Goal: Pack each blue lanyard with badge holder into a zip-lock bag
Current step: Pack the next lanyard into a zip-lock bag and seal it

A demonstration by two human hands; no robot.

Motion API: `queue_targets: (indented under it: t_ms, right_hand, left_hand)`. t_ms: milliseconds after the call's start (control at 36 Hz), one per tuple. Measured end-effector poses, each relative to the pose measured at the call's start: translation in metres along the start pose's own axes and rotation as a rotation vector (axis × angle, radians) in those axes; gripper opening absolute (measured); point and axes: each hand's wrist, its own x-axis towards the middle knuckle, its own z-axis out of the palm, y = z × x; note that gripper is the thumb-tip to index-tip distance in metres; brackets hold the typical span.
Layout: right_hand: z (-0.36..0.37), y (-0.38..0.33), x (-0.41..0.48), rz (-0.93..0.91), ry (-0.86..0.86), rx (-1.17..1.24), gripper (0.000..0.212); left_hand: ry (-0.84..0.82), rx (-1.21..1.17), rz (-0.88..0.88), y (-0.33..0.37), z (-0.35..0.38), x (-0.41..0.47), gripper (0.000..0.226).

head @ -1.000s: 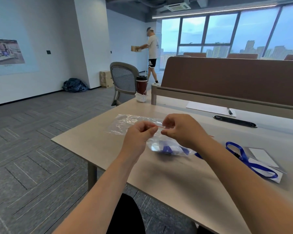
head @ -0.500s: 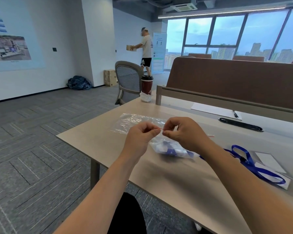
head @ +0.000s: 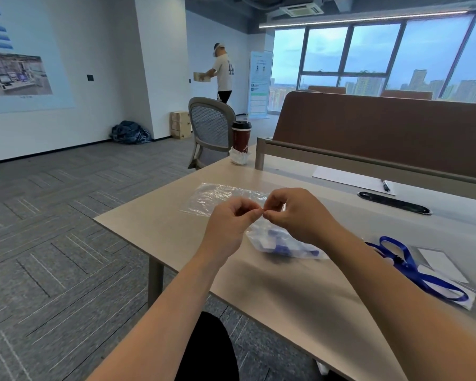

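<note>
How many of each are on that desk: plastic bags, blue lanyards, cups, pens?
Plastic bags: 2, the filled bag and the empty bag
Blue lanyards: 2, the packed lanyard and the loose lanyard
Cups: 1, the red cup
Pens: 1, the pen
Total: 6

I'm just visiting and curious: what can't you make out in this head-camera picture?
Head view:
- Seal: the left hand and right hand cover the top of the filled bag, so open or shut is unclear.
- Contents: only blue bits show through crumpled plastic.
- Print on the cup: too small.
- The wall poster: cut by the left edge.
</note>
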Motion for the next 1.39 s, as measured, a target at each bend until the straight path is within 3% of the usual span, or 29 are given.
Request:
queue_targets:
  t_ms: [389,751,918,1029,1085,1140,1390]
  right_hand:
    - [0.006,-0.002,0.0,0.0,-0.016,-0.02,0.012]
    - [-0.019,0.004,-0.006,0.081,-0.127,-0.145,0.009]
    - [-0.027,0.007,-0.011,0.061,-0.163,-0.179,0.007]
    - [-0.027,0.005,-0.012,0.046,-0.163,-0.185,0.008]
    - [-0.026,0.003,-0.011,0.041,-0.164,-0.181,0.01]
    - [-0.024,0.001,-0.01,0.034,-0.158,-0.179,0.011]
    - [-0.022,0.011,-0.012,0.055,-0.124,-0.146,0.009]
  left_hand:
    - [0.029,0.089,0.026,-0.002,0.001,-0.002,0.008]
    - [0.179,0.132,0.067,-0.002,0.011,-0.007,0.013]
    - [0.012,0.118,0.0,0.003,0.006,-0.002,0.004]
    - [-0.107,0.18,-0.007,0.009,0.005,0.002,0.026]
    - [-0.159,0.263,0.023,0.014,0.007,0.002,0.019]
    - [-0.16,0.298,0.057,0.016,0.009,0.003,0.007]
    - [-0.044,0.309,0.141,0.009,0.014,0.003,0.009]
